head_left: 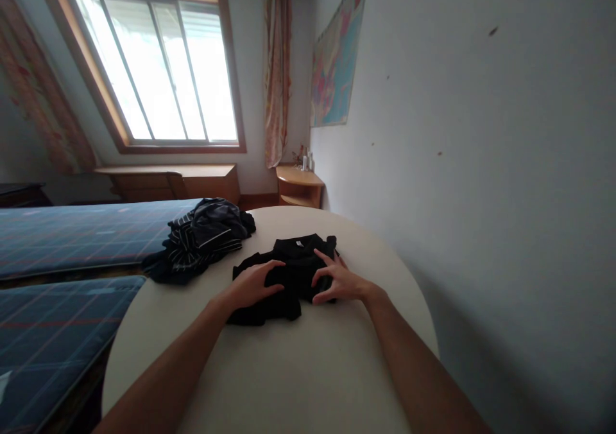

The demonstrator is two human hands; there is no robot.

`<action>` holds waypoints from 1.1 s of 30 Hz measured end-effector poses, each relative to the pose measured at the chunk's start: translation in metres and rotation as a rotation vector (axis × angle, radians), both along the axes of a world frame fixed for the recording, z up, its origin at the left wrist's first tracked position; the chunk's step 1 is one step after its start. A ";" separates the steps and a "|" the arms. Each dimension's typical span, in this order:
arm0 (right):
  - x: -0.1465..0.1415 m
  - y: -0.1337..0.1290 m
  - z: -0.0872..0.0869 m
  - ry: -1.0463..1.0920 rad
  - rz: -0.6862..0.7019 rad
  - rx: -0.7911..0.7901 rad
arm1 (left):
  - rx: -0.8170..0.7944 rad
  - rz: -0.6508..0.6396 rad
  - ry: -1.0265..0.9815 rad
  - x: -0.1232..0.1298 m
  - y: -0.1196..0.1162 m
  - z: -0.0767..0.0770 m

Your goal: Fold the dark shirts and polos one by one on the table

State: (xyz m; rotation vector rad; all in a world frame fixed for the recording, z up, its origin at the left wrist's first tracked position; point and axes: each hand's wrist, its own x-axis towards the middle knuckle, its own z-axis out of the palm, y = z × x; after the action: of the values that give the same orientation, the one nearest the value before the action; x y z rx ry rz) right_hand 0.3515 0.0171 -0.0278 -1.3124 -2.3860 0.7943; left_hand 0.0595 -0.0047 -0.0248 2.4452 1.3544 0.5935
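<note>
A black garment (pixel 301 273) with a small white label at its neckline lies bunched on the round table (pixel 312 370). Its exact kind is hard to make out. Over its left part rests my left hand (pixel 256 284), thumb and fingers apart, touching the cloth. My right hand (pixel 335 278) is at the garment's right side with its fingers spread and curved over the fabric. Neither hand shows cloth pinched between the fingers.
A heap of dark and striped clothes (pixel 205 235) lies at the table's far left edge. Beds with blue plaid covers (pixel 86 235) stand to the left. The white wall (pixel 481 196) runs along the right. A wooden corner shelf (pixel 299 177) stands behind.
</note>
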 end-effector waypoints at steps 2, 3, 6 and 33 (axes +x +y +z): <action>-0.003 0.001 -0.001 -0.049 0.019 0.015 | 0.017 0.026 -0.031 -0.001 0.005 -0.004; -0.003 0.003 -0.002 -0.046 0.026 0.045 | 0.029 0.035 -0.048 -0.001 0.008 -0.005; 0.005 0.013 -0.007 0.028 -0.038 0.236 | 0.074 0.100 -0.064 -0.004 0.013 -0.008; 0.007 0.019 -0.010 -0.077 -0.285 0.455 | 0.250 0.011 -0.018 0.008 0.004 -0.004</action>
State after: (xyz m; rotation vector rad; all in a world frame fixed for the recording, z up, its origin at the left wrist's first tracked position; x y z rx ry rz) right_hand 0.3581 0.0361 -0.0383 -1.4485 -2.1834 0.1117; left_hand 0.0679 -0.0009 -0.0285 2.6187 1.3601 0.8317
